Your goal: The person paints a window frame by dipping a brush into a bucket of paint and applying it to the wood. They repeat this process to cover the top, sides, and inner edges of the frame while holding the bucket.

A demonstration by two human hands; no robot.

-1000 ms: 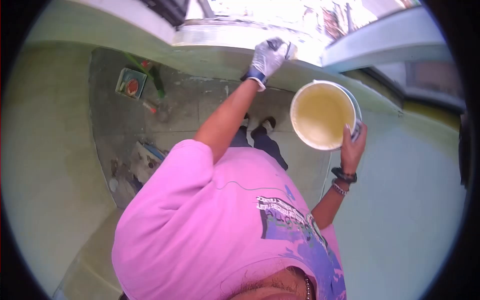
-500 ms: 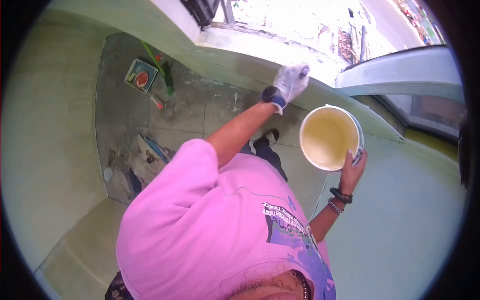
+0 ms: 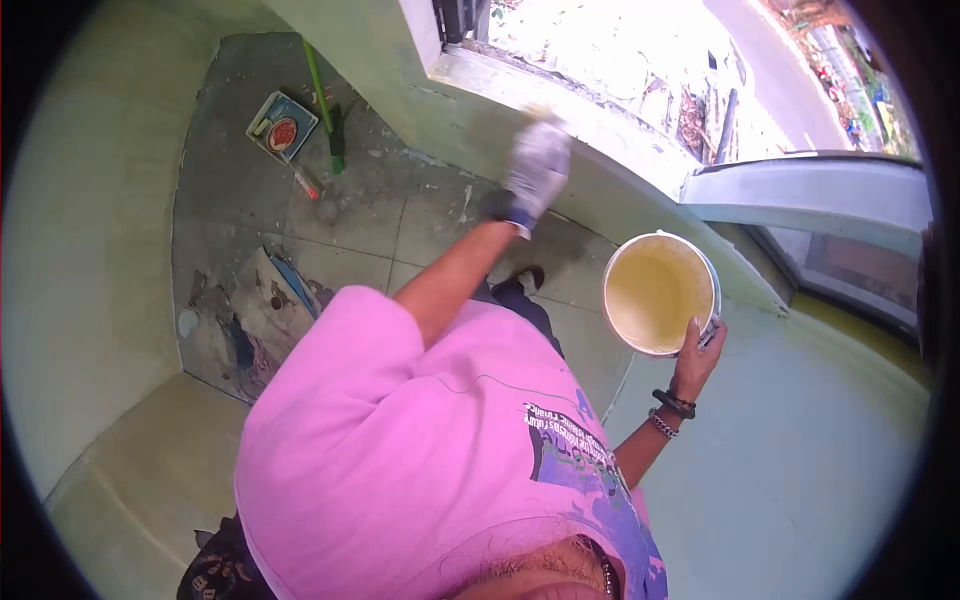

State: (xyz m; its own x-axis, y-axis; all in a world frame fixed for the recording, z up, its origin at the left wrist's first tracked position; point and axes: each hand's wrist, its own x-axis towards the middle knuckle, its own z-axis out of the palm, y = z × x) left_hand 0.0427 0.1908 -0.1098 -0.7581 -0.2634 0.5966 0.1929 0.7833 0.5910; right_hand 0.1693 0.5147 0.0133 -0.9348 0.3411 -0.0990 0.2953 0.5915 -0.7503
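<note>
My right hand (image 3: 699,350) grips a white bucket (image 3: 712,290) by its near rim, thumb over the edge and fingers outside. The bucket is tilted toward me, and its inside is coated in pale yellow. My left hand (image 3: 540,160), in a white glove, is closed and blurred by motion beside the low green wall (image 3: 470,125) under the window opening. A yellowish smear shows at its fingertips; I cannot tell what it holds. A dark watch sits on the left wrist.
A paint tray (image 3: 283,125) with a red round item lies on the floor at left, beside a green-handled broom (image 3: 337,140) and a red-tipped tool (image 3: 305,184). Stained scraps (image 3: 260,310) lie nearer. The window frame (image 3: 800,190) juts in at right.
My left hand has moved left and slightly down along the wall, away from the bucket. The bucket stays in my right hand, a little lower in view as the camera shifts.
</note>
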